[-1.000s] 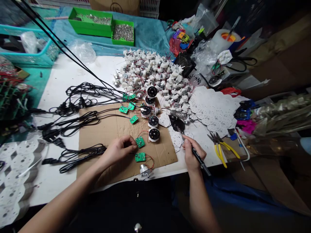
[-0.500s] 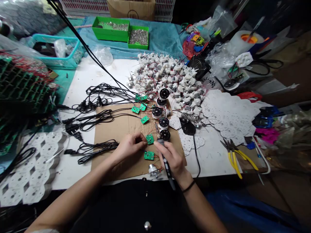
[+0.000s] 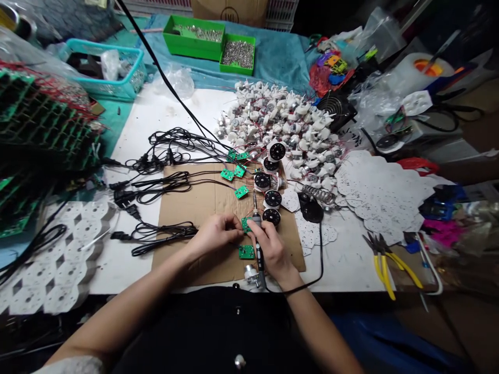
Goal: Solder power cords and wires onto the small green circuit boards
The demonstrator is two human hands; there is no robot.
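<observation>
Cardboard sheet (image 3: 210,208): flat, beneath circuit board (image 3: 245,224).
Left hand (image 3: 220,234): fingertips together at circuit board's left edge; actual hold cannot be told.
Right hand (image 3: 273,252): fingers closed around soldering iron (image 3: 260,254).
Circuit board: between both hands.

The white-topped surface (image 3: 351,272) is lit by cool light, and its far part is draped with a teal cloth (image 3: 280,56). Beyond it, a cardboard box (image 3: 212,10) is flanked by pale lattice crates (image 3: 282,13). The upper right is lost in darkness; blue material (image 3: 370,343) is shadowed below.
</observation>
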